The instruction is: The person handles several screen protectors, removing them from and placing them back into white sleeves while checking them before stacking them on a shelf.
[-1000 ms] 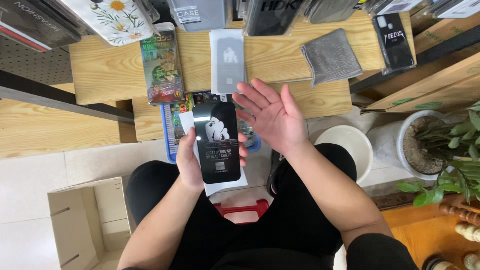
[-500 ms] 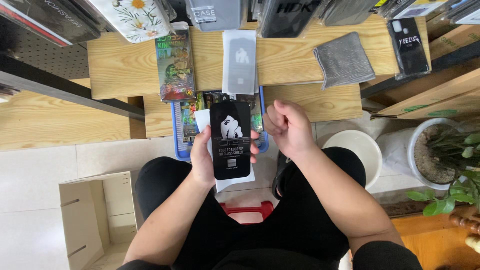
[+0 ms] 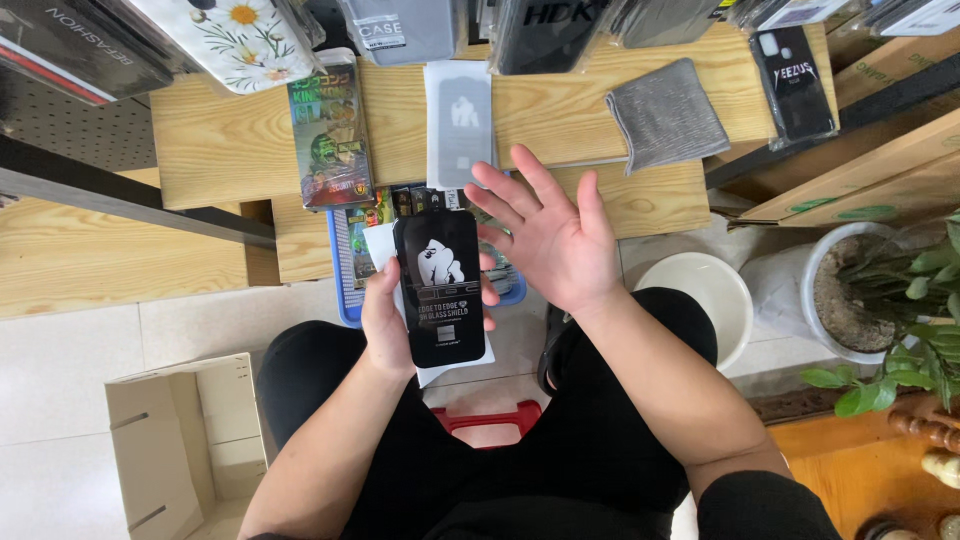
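head view: left hand (image 3: pixel 385 320) grips black screen-protector pack (image 3: pixel 439 288).

Two bare hands: left hand (image 3: pixel 385 320) at centre, right hand (image 3: pixel 555 240) at 1 o'clock of it. One black glossy screen-protector packet (image 3: pixel 440 285) with a white ape print, one white paper sheet (image 3: pixel 440 360) behind it. One pale wooden counter (image 3: pixel 220 150) at 12 o'clock carrying one green printed packet (image 3: pixel 330 130), one frosted white sleeve (image 3: pixel 460 120), one grey folded cloth (image 3: pixel 665 112) and one black phone case (image 3: pixel 793 80). One blue plastic tray (image 3: pixel 345 300). One open cardboard box (image 3: pixel 170 450) at 8 o'clock. One white round bowl (image 3: pixel 705 295) at 3 o'clock. One potted green plant (image 3: pixel 890 290). One red plastic stool (image 3: pixel 490 420).
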